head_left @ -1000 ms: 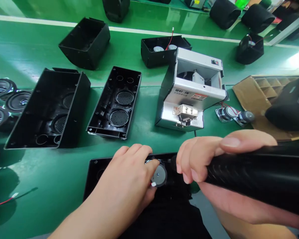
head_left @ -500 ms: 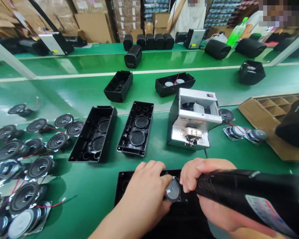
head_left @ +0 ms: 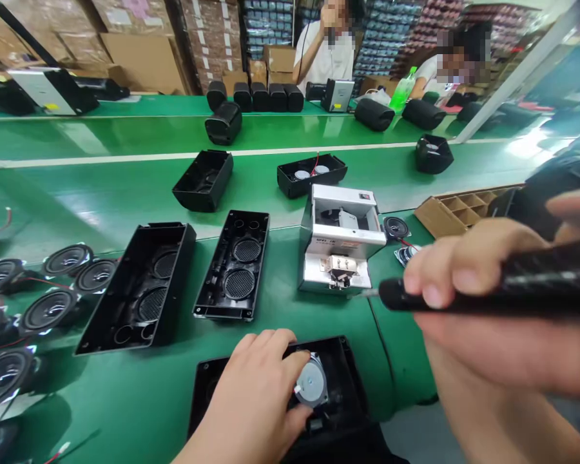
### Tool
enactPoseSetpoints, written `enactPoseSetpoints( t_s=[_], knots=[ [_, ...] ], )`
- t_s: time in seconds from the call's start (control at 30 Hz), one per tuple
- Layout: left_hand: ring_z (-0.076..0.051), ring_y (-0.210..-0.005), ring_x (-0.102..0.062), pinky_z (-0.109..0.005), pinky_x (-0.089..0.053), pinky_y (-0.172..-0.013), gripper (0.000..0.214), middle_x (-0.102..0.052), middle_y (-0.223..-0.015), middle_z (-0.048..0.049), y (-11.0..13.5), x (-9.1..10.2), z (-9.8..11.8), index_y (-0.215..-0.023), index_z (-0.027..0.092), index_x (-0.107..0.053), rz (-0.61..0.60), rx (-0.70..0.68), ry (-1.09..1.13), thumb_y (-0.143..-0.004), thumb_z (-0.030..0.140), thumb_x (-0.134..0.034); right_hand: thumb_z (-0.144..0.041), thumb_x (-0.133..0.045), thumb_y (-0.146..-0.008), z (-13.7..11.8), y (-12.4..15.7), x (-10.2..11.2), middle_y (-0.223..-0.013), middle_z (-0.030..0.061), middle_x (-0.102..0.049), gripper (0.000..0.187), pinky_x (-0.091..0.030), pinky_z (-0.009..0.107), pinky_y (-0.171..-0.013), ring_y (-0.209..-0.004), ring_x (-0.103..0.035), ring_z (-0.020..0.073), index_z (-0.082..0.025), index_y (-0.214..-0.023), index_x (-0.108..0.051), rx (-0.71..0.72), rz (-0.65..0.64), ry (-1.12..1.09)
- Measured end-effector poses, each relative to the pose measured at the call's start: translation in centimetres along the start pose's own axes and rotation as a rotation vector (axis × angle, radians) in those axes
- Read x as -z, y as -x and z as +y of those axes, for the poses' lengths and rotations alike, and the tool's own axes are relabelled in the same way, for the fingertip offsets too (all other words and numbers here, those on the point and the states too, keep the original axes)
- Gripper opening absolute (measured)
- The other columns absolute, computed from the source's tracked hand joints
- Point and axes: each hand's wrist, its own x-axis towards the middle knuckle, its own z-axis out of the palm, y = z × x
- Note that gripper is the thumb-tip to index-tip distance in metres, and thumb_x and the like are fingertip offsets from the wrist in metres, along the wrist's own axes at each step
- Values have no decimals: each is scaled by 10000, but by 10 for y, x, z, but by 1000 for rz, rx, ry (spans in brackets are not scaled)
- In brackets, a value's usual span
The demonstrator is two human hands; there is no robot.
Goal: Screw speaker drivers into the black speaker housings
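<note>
My left hand (head_left: 254, 390) grips the edge of a round speaker driver (head_left: 312, 381), thumb and fingers on either side of it. The driver sits face down in a black speaker housing (head_left: 348, 386) at the table's front, partly covered by that hand. Raised at the right, my right hand (head_left: 468, 270) is wrapped round a black electric screwdriver (head_left: 546, 277). Its thin bit points left, close to the lower right corner of a silver screw feeder (head_left: 341, 241); the tip is blurred, so I cannot tell whether it carries a screw.
Two black housings (head_left: 178, 290) (head_left: 234, 264) lie behind my left hand. Several loose speaker drivers (head_left: 51, 309) spread at the left. Beyond the feeder, a housing with two drivers (head_left: 312, 174) rests on the green belt. A divided carton (head_left: 444, 216) is at right; two people are across.
My right hand has lifted the screwdriver away from the driver and housing, over to the feeder's front. My left hand still grips the driver. The whole view has shifted.
</note>
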Motion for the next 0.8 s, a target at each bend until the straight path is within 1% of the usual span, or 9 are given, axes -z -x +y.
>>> enactPoseSetpoints(
  t_s=[0.03, 0.07, 0.17, 0.23, 0.3, 0.4, 0.5, 0.6, 0.8],
  knots=[
    [-337, -1238, -673, -544, -517, -1074, 523, -690, -1412, -57, 0, 0, -1, -1310, 328, -755, -2, -7, -5, -819, 306, -933, -781, -692, -919, 2, -12, -5, -618, -12, -659, 468, -507, 422, -459, -506, -607, 237, -330, -1009, -780, 72, 12, 16],
    [-340, -1238, -676, -549, -520, -1073, 542, -688, -1419, -59, 0, 0, -1, -1321, 331, -751, -4, -9, -8, -815, 332, -946, -850, -661, -894, 7, -21, -11, -605, -10, -658, 558, -466, 402, -417, -486, -594, 227, -305, -952, -766, 82, 37, 11],
    [-344, -1232, -683, -555, -529, -1065, 559, -689, -1421, -64, 0, 1, -1, -1331, 336, -748, 2, -9, -3, -817, 399, -957, -998, -674, -718, 28, -34, -31, -516, -36, -618, 734, -390, 357, -348, -396, -541, 204, -283, -885, -675, -46, 64, 8],
    [-345, -1225, -687, -551, -536, -1052, 559, -693, -1413, -70, 0, 1, -1, -1333, 332, -748, 13, -20, -4, -823, 433, -954, -1043, -645, -675, 41, -33, -38, -490, -55, -588, 791, -362, 341, -321, -358, -504, 194, -284, -897, -631, -67, 62, 28],
    [-347, -1215, -690, -543, -543, -1034, 553, -698, -1405, -75, 1, 0, -1, -1324, 323, -751, 19, -33, -9, -826, 456, -950, -1037, -622, -711, 49, -30, -39, -510, -58, -595, 783, -348, 337, -312, -360, -501, 190, -283, -921, -621, -55, 61, 52],
    [-347, -1204, -692, -542, -544, -1023, 539, -698, -1402, -81, 1, 0, 0, -1319, 319, -752, 24, -37, -17, -837, 466, -943, -1009, -633, -748, 51, -27, -35, -521, -57, -602, 760, -345, 346, -323, -364, -506, 191, -278, -957, -630, -72, 60, 89],
    [-346, -1209, -692, -545, -541, -1028, 519, -697, -1407, -79, 1, 0, 0, -1321, 324, -750, 16, -34, -8, -853, 455, -930, -1050, -580, -728, 46, -26, -33, -488, -54, -574, 802, -332, 349, -334, -349, -497, 191, -282, -951, -638, -76, 54, 107],
    [-349, -1223, -688, -557, -530, -1049, 506, -695, -1414, -77, 1, 1, 0, -1319, 320, -748, 5, -36, -2, -860, 435, -925, -1085, -539, -686, 41, -26, -31, -498, -40, -597, 851, -365, 352, -355, -357, -520, 197, -283, -948, -651, -94, 41, 101],
    [-342, -1219, -686, -546, -528, -1033, 475, -694, -1403, -65, 1, 0, 0, -1299, 334, -751, 15, -19, 2, -865, 430, -920, -1076, -547, -707, 45, -25, -30, -523, -43, -602, 812, -370, 353, -368, -358, -499, 192, -299, -932, -626, -83, 53, 49]
  ],
)
